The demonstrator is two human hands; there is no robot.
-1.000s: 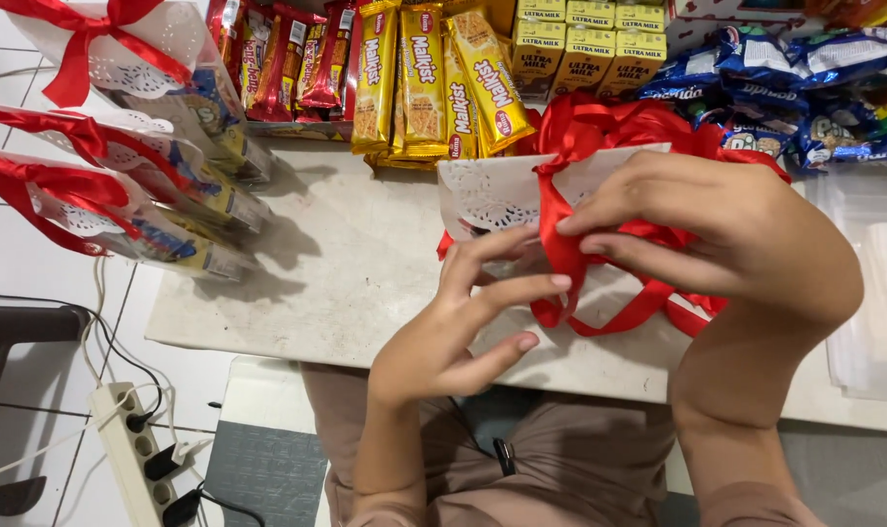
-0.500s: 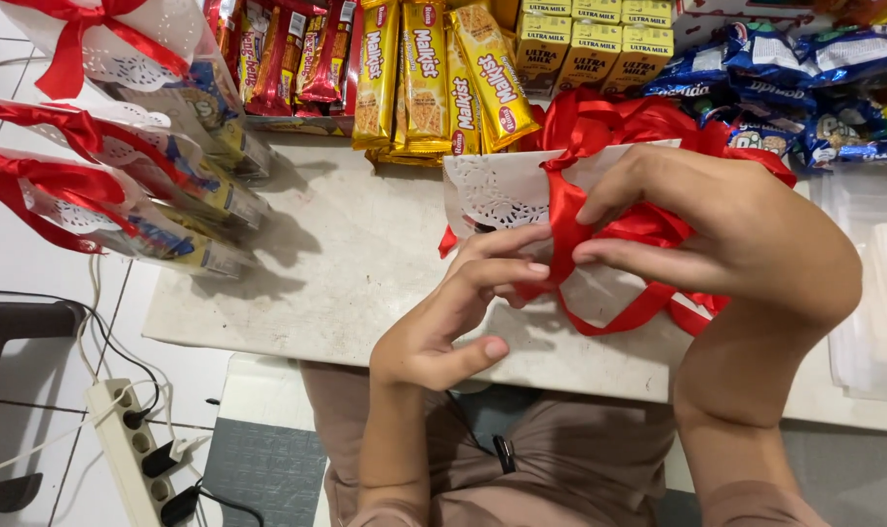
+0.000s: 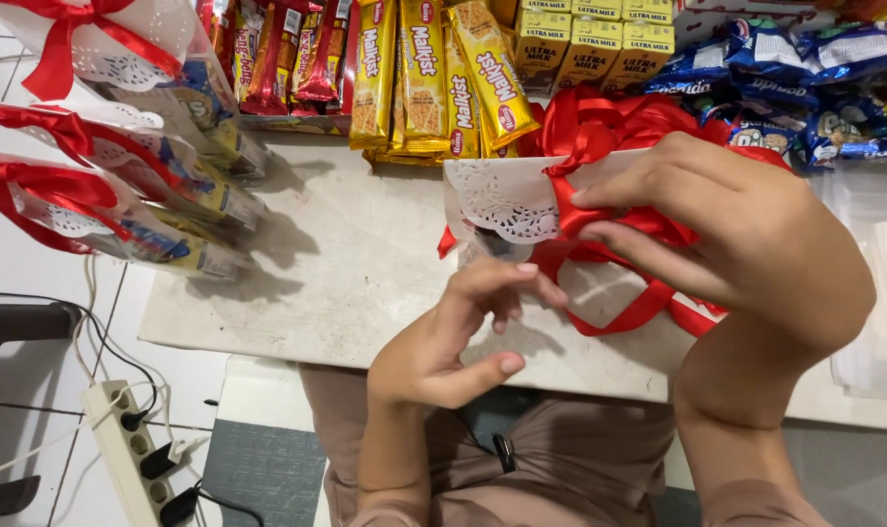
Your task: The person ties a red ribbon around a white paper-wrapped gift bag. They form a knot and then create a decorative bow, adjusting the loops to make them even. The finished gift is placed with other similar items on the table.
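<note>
A clear gift bag with a white lace-edged paper top lies on the pale table, wrapped by a red ribbon. My right hand pinches the ribbon at the knot over the lace top. My left hand is just below the bag, its fingertips touching the ribbon and the bag's lower edge. Loose loops of red ribbon trail under my right hand.
Three finished gift bags with red bows lie at the left table edge. Yellow snack packs, small milk cartons and blue snack packs line the back. A white power strip lies on the floor at left.
My left hand has drawn its fingers in closer to the ribbon under the lace top. My right hand has kept its pinch on the knot and shifted slightly.
</note>
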